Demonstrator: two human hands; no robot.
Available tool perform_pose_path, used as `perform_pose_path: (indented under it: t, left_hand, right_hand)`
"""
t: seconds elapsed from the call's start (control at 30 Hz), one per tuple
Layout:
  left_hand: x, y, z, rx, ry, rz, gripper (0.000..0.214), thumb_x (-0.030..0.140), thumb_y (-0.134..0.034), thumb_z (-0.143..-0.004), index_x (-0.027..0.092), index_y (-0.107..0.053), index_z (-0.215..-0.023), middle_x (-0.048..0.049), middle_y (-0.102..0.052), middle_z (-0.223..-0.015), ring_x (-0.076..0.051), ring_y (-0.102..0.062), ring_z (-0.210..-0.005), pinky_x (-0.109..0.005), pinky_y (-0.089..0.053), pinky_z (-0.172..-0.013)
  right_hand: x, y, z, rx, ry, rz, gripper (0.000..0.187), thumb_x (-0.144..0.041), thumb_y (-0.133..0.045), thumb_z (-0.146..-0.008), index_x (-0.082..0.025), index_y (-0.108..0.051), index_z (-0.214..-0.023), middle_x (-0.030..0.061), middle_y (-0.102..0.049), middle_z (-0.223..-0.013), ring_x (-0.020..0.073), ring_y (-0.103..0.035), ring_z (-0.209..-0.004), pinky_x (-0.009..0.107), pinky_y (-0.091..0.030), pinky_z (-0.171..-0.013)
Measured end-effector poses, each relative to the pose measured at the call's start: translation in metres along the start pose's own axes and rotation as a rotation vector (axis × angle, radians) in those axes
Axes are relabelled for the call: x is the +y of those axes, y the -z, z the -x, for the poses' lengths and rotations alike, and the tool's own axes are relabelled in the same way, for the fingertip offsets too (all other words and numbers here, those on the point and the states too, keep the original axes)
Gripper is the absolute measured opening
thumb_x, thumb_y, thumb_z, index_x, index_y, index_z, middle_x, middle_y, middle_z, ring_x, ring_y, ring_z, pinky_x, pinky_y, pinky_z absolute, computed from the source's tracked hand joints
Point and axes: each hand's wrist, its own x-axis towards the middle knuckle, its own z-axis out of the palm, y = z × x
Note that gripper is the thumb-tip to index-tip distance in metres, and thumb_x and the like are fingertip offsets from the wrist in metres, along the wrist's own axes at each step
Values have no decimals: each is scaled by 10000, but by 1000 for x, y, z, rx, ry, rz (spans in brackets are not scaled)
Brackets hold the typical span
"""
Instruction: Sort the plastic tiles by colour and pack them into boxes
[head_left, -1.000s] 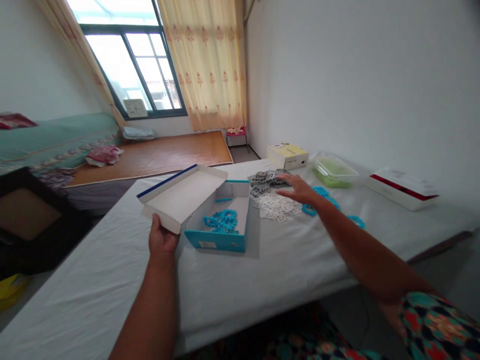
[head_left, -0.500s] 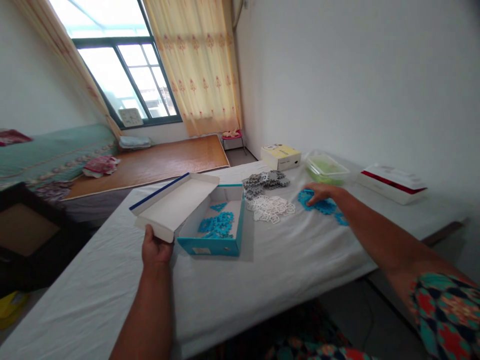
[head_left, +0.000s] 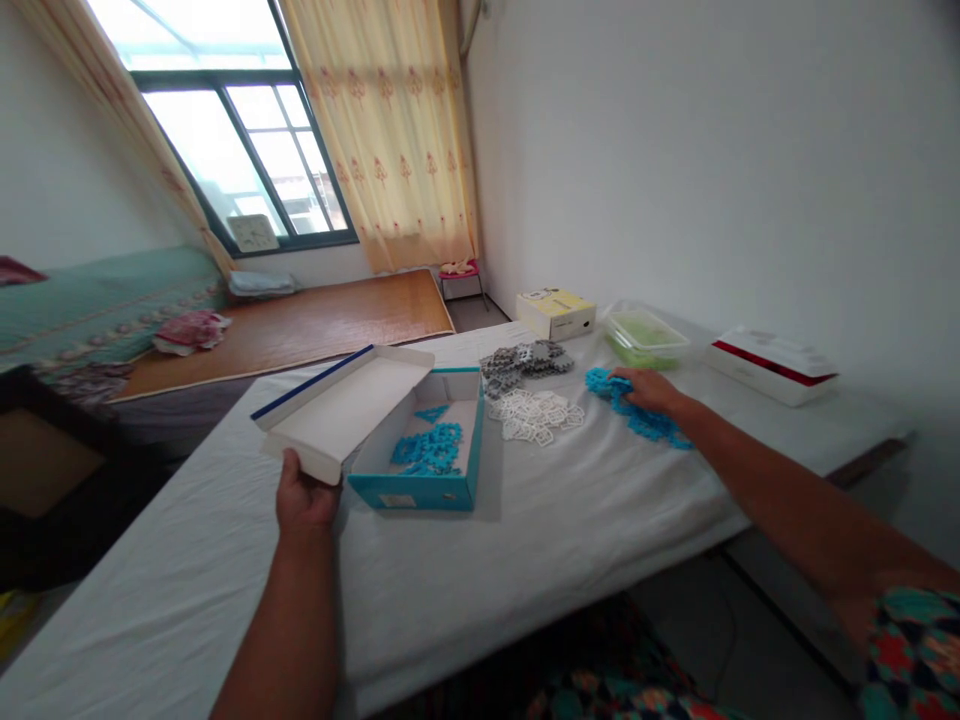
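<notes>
My left hand (head_left: 306, 492) grips the near edge of the white-lined lid (head_left: 349, 405), which is raised and tilted at the left of the blue box (head_left: 420, 494). Inside that open box lie a heap of blue plastic pieces (head_left: 429, 448) and a separate blue piece near its far end. At the right, my right hand (head_left: 646, 388) has its fingers closed on blue plastic pieces (head_left: 621, 395) at the top of a pile. More of that pile spreads beneath the palm and wrist, partly hidden.
White pieces (head_left: 536, 415) and grey pieces (head_left: 525, 365) lie in heaps right of the box. Behind them stand a yellow-and-white box (head_left: 556, 314), a clear tub with green contents (head_left: 645, 338) and a white-and-red box (head_left: 772, 366). A white cloth covers the table (head_left: 555, 530).
My right hand has shifted slightly over the blue pile, and its pieces lie differently, more of them showing below the hand. The left hand still holds the lid. The view has turned slightly.
</notes>
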Motion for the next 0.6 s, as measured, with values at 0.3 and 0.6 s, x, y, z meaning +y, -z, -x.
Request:
perform_pose_path:
  t: [0.3,0.6]
  left_hand:
    - [-2,-1,-1,22,-20,-22,443,309,-504,-943,259,-465,-1382,-58,-709,-1145,-171,-665,-1054,-324,-511,-948]
    - [-3,-5,7,67,11,5,420,270,-489,-955,198,-486,-1368,-86,-724,-1095,-175,-694,-981,-320,-538,-906]
  right_hand:
    - [-36,34,-13,120,-190,-548,313,-301,-628,-681,-189,-677,-970,46,-693,-888,168,-623,-632,283,-550,-491]
    - [-260,21,-42,13,393,-944,381,-343,-620,-795,-281,-593,-1170,25,-658,-1087,210,-661,-857,361,-614,-615]
